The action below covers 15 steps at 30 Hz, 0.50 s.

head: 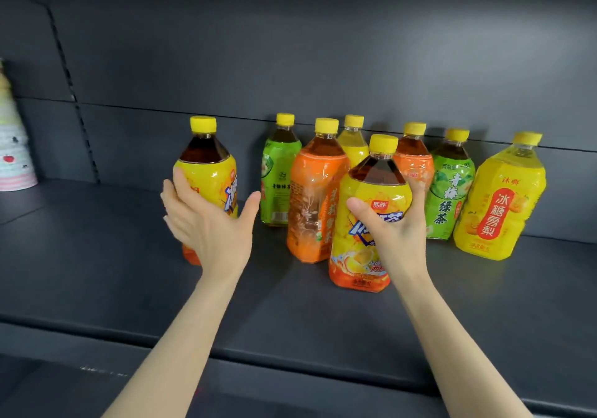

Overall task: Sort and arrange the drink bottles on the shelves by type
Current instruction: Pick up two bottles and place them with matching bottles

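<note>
Plenty of bare dark grey metal shelf (97, 256) left of the front yellow-labelled plastic iced-tea bottle (365, 224), and clear to the front edge. Right hand (392, 224) wraps that bottle, gripping. To its left, the left hand (210, 224), fingers spread, cups a matching yellow-labelled bottle (210, 172). Orange, green and yellow bottles crowd behind.

Eight yellow-capped bottles are stood upright on the dark shelf (97, 256): two yellow-labelled iced teas (210, 172) (365, 224) in front, orange (315, 198), green (447, 191) and yellow pear (500, 198) ones grouped behind
</note>
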Available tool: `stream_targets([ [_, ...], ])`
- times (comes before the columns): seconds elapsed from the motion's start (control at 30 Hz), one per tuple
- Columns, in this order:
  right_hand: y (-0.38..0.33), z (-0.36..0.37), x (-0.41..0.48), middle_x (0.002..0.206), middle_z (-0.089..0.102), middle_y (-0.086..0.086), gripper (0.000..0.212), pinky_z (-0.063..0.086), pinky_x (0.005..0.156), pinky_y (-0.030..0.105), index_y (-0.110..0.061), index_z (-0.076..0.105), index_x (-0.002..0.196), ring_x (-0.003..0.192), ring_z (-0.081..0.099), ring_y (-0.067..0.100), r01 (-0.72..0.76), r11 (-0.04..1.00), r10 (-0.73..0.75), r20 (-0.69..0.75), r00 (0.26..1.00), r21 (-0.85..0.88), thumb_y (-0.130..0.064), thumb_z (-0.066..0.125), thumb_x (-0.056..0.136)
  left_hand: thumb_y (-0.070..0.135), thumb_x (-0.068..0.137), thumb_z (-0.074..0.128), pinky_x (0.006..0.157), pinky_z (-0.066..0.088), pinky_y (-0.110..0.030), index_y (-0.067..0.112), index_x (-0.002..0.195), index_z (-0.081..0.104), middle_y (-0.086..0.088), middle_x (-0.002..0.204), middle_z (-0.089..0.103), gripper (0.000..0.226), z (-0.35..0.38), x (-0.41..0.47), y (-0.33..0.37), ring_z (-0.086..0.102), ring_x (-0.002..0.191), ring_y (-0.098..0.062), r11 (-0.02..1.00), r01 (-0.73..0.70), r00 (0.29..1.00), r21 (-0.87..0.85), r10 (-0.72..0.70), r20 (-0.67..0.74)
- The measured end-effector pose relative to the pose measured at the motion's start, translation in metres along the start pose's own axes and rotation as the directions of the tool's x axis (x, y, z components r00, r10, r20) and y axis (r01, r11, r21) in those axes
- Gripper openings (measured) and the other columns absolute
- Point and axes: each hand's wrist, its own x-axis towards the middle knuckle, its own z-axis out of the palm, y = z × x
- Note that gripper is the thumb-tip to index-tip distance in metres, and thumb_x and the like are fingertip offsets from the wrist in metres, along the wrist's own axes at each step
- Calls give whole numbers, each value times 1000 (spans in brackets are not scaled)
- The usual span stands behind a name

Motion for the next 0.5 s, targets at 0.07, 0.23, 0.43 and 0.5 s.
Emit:
stream_targets([
  [0.07,-1,0,-2,106,62,-19,90,54,88,31,-39,35,132,99,65,6,1,1000,-1,2,1000,8,-51,79,54,43,70,78,105,26,-56,7,147,14,-22,146,25,106,1,10,-2,31,131,-42,997,77,997,-28,-76,30],
  [0.23,5,-2,0,112,68,-7,107,56,88,38,-24,42,136,100,68,12,-80,996,79,21,997,38,-64,83,46,38,74,76,99,34,-50,16,143,24,-14,134,42,88,-10,16,-11,44,122,-33,995,66,994,-76,-60,89],
  [0.43,-1,-7,-1,93,73,-8,69,59,71,26,-21,62,109,81,72,6,-129,990,123,94,988,63,-49,78,48,39,72,72,89,48,-26,29,146,22,12,125,56,90,-49,-19,0,57,109,0,887,123,905,-445,83,417],
  [0.5,-4,-10,-5,91,73,-7,66,57,65,20,-20,62,108,79,72,5,-121,989,111,119,987,86,-45,79,50,39,71,71,79,54,-21,28,143,27,19,112,61,86,-55,-32,8,61,99,6,825,224,856,-519,89,510],
])
